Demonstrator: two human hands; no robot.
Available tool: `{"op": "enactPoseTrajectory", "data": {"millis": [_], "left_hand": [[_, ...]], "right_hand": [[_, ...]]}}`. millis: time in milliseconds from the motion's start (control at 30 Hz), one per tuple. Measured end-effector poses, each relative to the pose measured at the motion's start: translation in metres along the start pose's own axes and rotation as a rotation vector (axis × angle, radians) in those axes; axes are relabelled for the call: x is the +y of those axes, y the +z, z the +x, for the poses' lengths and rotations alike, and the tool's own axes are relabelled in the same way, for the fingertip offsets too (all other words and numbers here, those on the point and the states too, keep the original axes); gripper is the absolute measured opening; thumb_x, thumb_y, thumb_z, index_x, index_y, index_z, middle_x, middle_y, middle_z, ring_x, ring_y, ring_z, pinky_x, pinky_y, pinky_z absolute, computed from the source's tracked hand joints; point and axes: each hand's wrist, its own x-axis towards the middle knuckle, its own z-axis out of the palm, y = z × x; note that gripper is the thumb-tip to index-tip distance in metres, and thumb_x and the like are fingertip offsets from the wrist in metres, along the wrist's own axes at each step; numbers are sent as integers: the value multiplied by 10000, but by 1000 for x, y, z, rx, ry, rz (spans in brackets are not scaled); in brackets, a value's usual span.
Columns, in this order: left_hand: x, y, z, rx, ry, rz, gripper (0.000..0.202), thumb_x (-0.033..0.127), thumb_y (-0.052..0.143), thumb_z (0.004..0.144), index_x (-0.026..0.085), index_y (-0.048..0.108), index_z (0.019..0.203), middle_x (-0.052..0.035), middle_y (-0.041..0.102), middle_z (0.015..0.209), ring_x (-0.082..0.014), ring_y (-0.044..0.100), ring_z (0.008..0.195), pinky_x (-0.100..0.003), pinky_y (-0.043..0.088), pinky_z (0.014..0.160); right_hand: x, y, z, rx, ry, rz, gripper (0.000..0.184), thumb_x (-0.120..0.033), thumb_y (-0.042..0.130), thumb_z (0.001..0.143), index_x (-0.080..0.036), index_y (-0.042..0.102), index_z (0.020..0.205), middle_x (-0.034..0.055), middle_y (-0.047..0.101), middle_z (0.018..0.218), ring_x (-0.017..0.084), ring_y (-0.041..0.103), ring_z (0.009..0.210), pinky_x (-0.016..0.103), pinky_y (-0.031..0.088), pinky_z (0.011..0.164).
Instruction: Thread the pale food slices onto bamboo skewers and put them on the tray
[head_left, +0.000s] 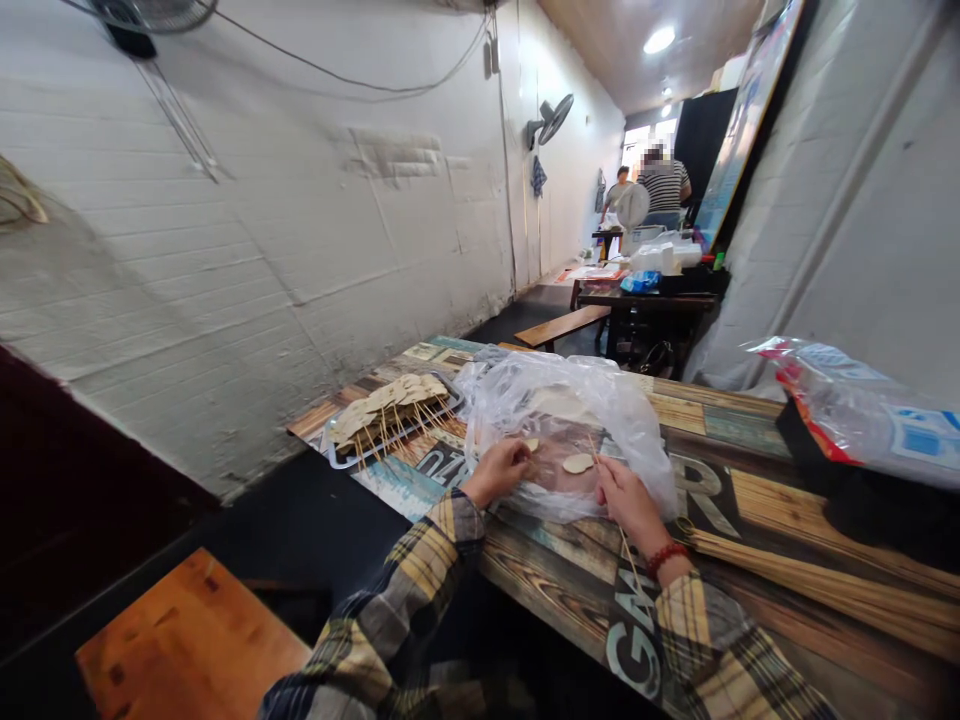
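My right hand (624, 500) is closed round a thin wooden skewer (628, 552), which slants up past the fingers. By its upper end is a pale flat slice (577, 464); I cannot tell whether the skewer pierces it. Fingers pinched, my left hand (501, 470) holds a smaller pale slice (532, 444). Both hands are over the near side of a clear plastic bag (637, 410), with more pale slices (559, 402) inside. To the left, a metal tray (339, 460) bears a pile of skewered slices (390, 408), sticks pointing toward me.
A bundle of bare skewers (825, 590) lies at the right of the patterned wooden table (555, 590). Plastic packaging (862, 400) sits in a black box behind it. An orange stool (187, 640) stands lower left. Two people (664, 190) are far back beyond another table (645, 298).
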Motion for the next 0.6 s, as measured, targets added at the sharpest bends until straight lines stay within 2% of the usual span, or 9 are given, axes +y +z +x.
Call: {"op": "enactPoseTrajectory", "data": {"millis": [167, 300, 467, 600], "left_hand": [[10, 8, 29, 86, -31, 84, 130, 130, 539, 783, 156, 657, 832, -43, 645, 831, -174, 585, 813, -285, 436, 754], [27, 26, 34, 159, 6, 246, 179, 174, 536, 826, 169, 666, 950, -95, 623, 1015, -213, 575, 955, -334, 430, 850], [41, 51, 34, 22, 40, 304, 122, 283, 579, 830, 180, 642, 840, -77, 619, 911, -219, 572, 891, -332, 427, 803], [44, 59, 36, -18, 66, 240, 53, 219, 570, 812, 175, 599, 808, -76, 604, 888, -219, 551, 867, -333, 404, 781]], "right_hand": [[10, 2, 5, -13, 54, 21, 462, -378, 360, 918, -146, 587, 1247, -68, 496, 513, 107, 436, 373, 217, 336, 388], [10, 3, 6, -17, 71, 43, 449, -381, 398, 908, -148, 610, 1230, -68, 496, 494, 104, 432, 357, 215, 326, 373], [11, 6, 6, 10, 56, 61, 445, -381, 417, 893, -153, 615, 1220, -44, 558, 562, 102, 459, 373, 221, 367, 387], [10, 7, 5, 35, 18, 39, 412, -362, 395, 891, -163, 643, 1152, -28, 576, 570, 112, 475, 372, 230, 395, 377]]}}
